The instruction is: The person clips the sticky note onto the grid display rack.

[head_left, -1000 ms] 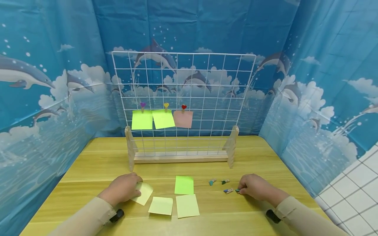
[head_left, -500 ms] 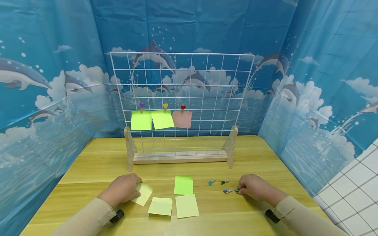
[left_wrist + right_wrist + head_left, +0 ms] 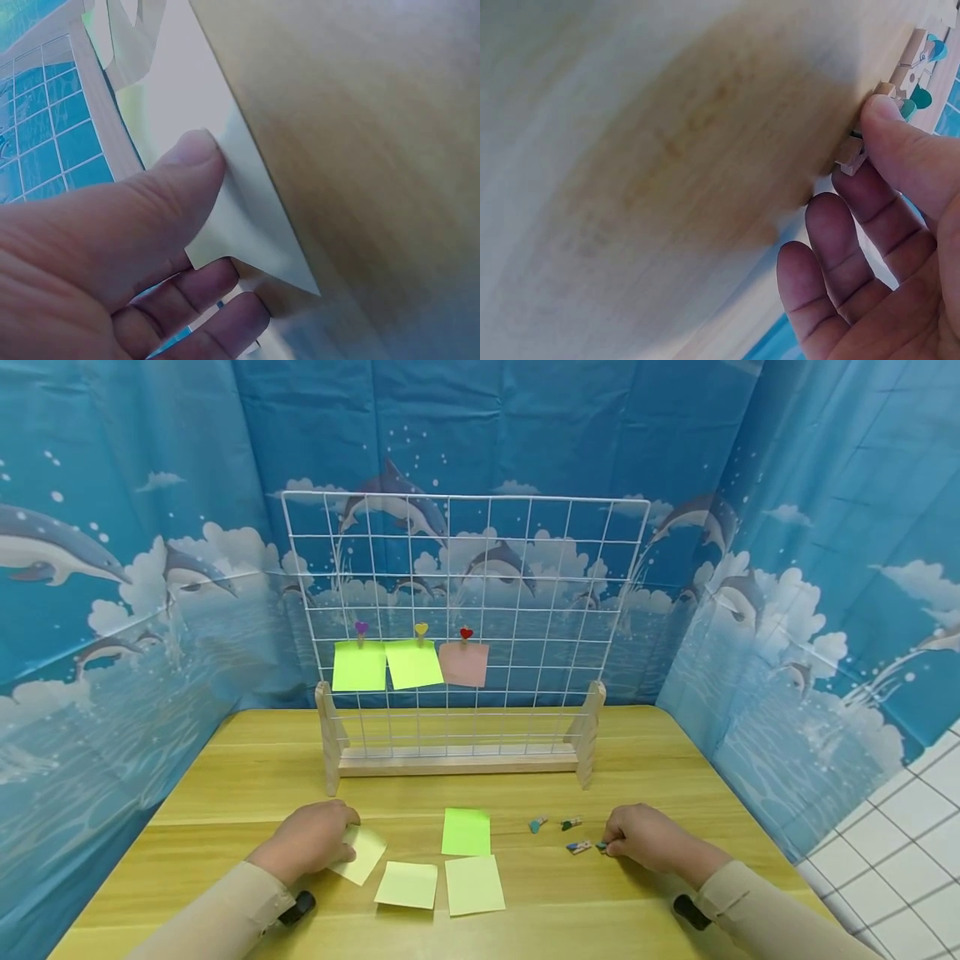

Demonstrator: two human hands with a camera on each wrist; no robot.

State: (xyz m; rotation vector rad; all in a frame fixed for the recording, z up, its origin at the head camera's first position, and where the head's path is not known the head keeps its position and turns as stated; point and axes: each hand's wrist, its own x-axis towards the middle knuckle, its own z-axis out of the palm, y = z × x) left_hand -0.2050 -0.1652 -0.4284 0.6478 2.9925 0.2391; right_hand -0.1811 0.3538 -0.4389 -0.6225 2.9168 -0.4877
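On the left side of the table my left hand [image 3: 306,842] pinches a pale yellow sticky note [image 3: 366,855]. In the left wrist view the thumb lies on top of the note [image 3: 225,176], with fingertips under its edge. My right hand [image 3: 649,837] is at the table's right, pinching a small wooden clothespin [image 3: 850,152] between thumb and index finger; its other fingers are loosely bent. Most of that clothespin is hidden by the hand in the head view. Close by lie clothespins with a blue [image 3: 579,847], a teal [image 3: 537,824] and a dark green [image 3: 572,823] end.
Between the hands lie a bright green note [image 3: 467,832] and two pale yellow notes [image 3: 476,885]. Behind them stands a white wire grid [image 3: 465,496] on a wooden base [image 3: 457,766]. Heart clothespins hold two bright green notes [image 3: 360,667] and a pink note [image 3: 463,665] on it.
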